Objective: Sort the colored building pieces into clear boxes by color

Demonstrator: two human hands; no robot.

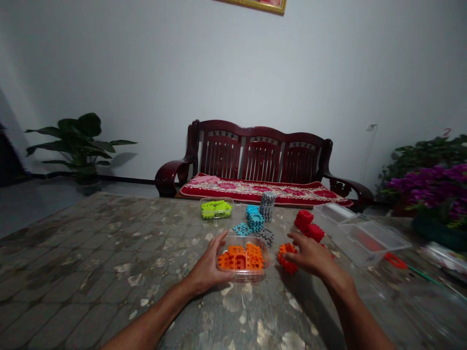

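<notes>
"Which way does the clear tub [243, 279] lie?"

"Its long axis runs left to right across the patterned tablecloth [109, 267], in front of the person, with the open side upward. Orange pieces [241, 258] are heaped inside."

"And the hands?"

"The left hand [208, 262] is clamped on the tub's left end, thumb along the near side, fingers at the far side. The right hand [312, 255] is at the orange cluster [284, 256], just right of the tub. Its thumb lies over the cluster; I cannot tell whether the fingers close on it."

"How does that cluster point?"

"A roundish, toothed end shows toward the person. The hand covers its right side, so its long axis is unclear."

"What crowds them?"

"Loose grey pieces [267, 236] sit right by the tub's far right corner. Flat blue pieces [241, 229] lie behind it, then a blue stack [255, 218] and an upright grey column [268, 206]. Red clusters [303, 220] are beyond the right hand."

"Farther out?"

"A tub of green pieces [216, 209] at the back, left of the blue stack; a clear box [372, 243] to the right, near a red-handled tool [396, 261]."
</notes>
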